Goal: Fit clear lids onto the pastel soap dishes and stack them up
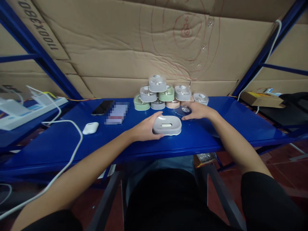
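My left hand [146, 129] is wrapped round the left end of a grey oval soap box base [172, 129], thumb on the far rim and fingers at the near side. The base rests on the blue table, uncovered, with a small pale oblong piece in its middle. To its upper right, my right hand [201, 110] grips a transparent lid [179, 111] with a round label, low over the table. Behind both hands stand stacked lidded boxes, among them a green box [141, 104], a grey box [157, 85] on top and a peach box [173, 103].
On the left of the blue table [115, 146] lie a dark phone [103, 107], a phone with a blurred screen [118, 113] and a white earphone case [90, 128]. A white cable [78, 141] crosses the left side. Cardboard [115, 41] walls the back.
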Motion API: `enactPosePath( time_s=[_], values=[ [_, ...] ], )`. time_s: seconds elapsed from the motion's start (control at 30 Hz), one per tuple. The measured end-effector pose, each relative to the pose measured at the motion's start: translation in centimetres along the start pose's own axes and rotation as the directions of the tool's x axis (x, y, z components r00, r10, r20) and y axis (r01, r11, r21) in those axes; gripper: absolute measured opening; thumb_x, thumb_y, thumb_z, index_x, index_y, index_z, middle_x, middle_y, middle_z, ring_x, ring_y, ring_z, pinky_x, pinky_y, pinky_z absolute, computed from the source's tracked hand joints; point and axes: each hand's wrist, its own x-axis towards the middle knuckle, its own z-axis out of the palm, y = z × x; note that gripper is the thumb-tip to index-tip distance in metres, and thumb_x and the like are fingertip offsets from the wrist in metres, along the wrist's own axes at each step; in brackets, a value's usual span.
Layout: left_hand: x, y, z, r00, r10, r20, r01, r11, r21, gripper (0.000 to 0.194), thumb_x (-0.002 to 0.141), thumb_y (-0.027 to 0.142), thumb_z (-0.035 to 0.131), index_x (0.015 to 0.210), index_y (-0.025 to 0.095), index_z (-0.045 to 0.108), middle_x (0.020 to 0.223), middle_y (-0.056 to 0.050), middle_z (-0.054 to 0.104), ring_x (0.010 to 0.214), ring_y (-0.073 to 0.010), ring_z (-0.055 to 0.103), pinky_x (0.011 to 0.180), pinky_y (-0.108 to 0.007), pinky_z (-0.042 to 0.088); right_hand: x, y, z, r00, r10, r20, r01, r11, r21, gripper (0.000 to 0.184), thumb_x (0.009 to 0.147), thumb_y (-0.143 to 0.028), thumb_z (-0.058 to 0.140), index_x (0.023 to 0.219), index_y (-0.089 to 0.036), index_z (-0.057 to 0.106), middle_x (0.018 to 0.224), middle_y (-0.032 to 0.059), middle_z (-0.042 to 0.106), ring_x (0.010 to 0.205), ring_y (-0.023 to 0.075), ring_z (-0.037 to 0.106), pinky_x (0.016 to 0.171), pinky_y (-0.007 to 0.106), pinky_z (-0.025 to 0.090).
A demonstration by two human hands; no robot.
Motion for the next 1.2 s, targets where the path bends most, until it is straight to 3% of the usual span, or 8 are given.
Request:
enactPosePath(
  time_s=[0.1, 0.3, 0.57, 0.73, 0.87, 1.0, 1.1, 1.2],
  values=[
    [0.4, -0.4, 0.1, 0.999, -0.048, 0.012, 0.049, 0.99, -0.133, 0.123, 0.078, 0.056, 0.092, 0.177, 0.023, 0.027, 0.175, -0.022, 0.053, 0.16, -0.0457, 0.054, 0.132, -0.062, 0.045, -0.3, -1.8, -0.7, 0.996, -0.009, -0.09, 0.011, 1.0, 0.016, 0.086, 0.084, -0.064, 0.089, 0.155, -0.021, 0.069, 0.145, 0.0174, 0.077, 0.13, 0.0445, 0.074, 0.114, 0.063, 0.059],
    [1.0, -1.9, 1.2, 0.995, -0.054, -0.079, 0.029, 0.958, -0.285, 0.144, 0.065, 0.06, 0.103, 0.179, 0.022, 0.023, 0.167, -0.026, 0.059, 0.158, -0.0482, 0.057, 0.131, -0.067, 0.044, -0.5, -6.5, 1.1, 0.944, -0.319, -0.087, 0.33, 0.925, 0.186, 0.09, 0.087, -0.067, 0.084, 0.167, -0.033, 0.059, 0.159, 0.0111, 0.067, 0.147, 0.0413, 0.062, 0.128, 0.064, 0.047],
    [1.0, -2.1, 1.1, 0.99, -0.129, -0.053, 0.108, 0.951, -0.29, 0.153, 0.063, 0.058, 0.105, 0.18, 0.019, 0.016, 0.17, -0.03, 0.056, 0.158, -0.0502, 0.056, 0.131, -0.07, 0.043, -0.1, -7.5, 3.9, 0.929, -0.369, -0.038, 0.369, 0.911, 0.185, 0.092, 0.089, -0.067, 0.083, 0.169, -0.03, 0.056, 0.151, 0.0151, 0.065, 0.141, 0.0421, 0.062, 0.123, 0.064, 0.053],
    [1.1, -1.9, 0.9, 0.992, -0.097, -0.077, 0.078, 0.974, -0.212, 0.137, 0.063, 0.062, 0.102, 0.174, 0.02, 0.033, 0.172, -0.028, 0.052, 0.158, -0.0504, 0.055, 0.129, -0.068, 0.046, 0.0, -7.5, 4.2, 0.93, -0.367, 0.001, 0.358, 0.91, 0.21, 0.09, 0.093, -0.065, 0.079, 0.171, -0.029, 0.053, 0.153, 0.016, 0.062, 0.138, 0.0397, 0.066, 0.119, 0.06, 0.057],
    [0.9, -1.6, 0.7, 0.995, -0.074, -0.064, 0.063, 0.984, -0.165, 0.123, 0.068, 0.065, 0.099, 0.167, 0.02, 0.042, 0.172, -0.026, 0.054, 0.16, -0.048, 0.053, 0.132, -0.066, 0.043, -1.1, -7.3, 3.7, 0.951, -0.309, 0.012, 0.302, 0.936, 0.18, 0.09, 0.093, -0.069, 0.078, 0.171, -0.033, 0.052, 0.15, 0.0142, 0.064, 0.134, 0.0407, 0.068, 0.116, 0.061, 0.059],
    [0.7, -1.2, 0.5, 0.994, -0.103, -0.04, 0.096, 0.983, -0.156, 0.116, 0.076, 0.065, 0.093, 0.169, 0.02, 0.039, 0.164, -0.024, 0.061, 0.157, -0.0449, 0.057, 0.13, -0.063, 0.045, -5.2, -5.7, 2.1, 0.98, -0.197, 0.001, 0.195, 0.973, 0.125, 0.089, 0.093, -0.069, 0.077, 0.17, -0.031, 0.054, 0.146, 0.0163, 0.065, 0.132, 0.0426, 0.07, 0.118, 0.064, 0.058],
    [0.6, -1.2, 0.5, 0.994, -0.105, -0.037, 0.099, 0.986, -0.136, 0.108, 0.082, 0.063, 0.089, 0.169, 0.022, 0.04, 0.163, -0.022, 0.062, 0.156, -0.0437, 0.058, 0.128, -0.061, 0.047, -10.3, -2.2, 0.6, 0.999, 0.0, -0.033, 0.002, 0.997, 0.076, 0.086, 0.093, -0.074, 0.074, 0.168, -0.037, 0.054, 0.143, 0.0151, 0.066, 0.127, 0.0444, 0.071, 0.115, 0.066, 0.059],
    [0.5, -1.3, 0.5, 0.994, -0.1, -0.038, 0.094, 0.987, -0.128, 0.104, 0.085, 0.063, 0.086, 0.169, 0.023, 0.041, 0.165, -0.021, 0.061, 0.157, -0.0436, 0.057, 0.128, -0.06, 0.048, -15.3, 4.0, -1.0, 0.961, 0.242, -0.137, -0.246, 0.969, -0.009, 0.082, 0.094, -0.076, 0.068, 0.166, -0.038, 0.057, 0.143, 0.0149, 0.067, 0.125, 0.0449, 0.073, 0.115, 0.063, 0.058]
  ],
)
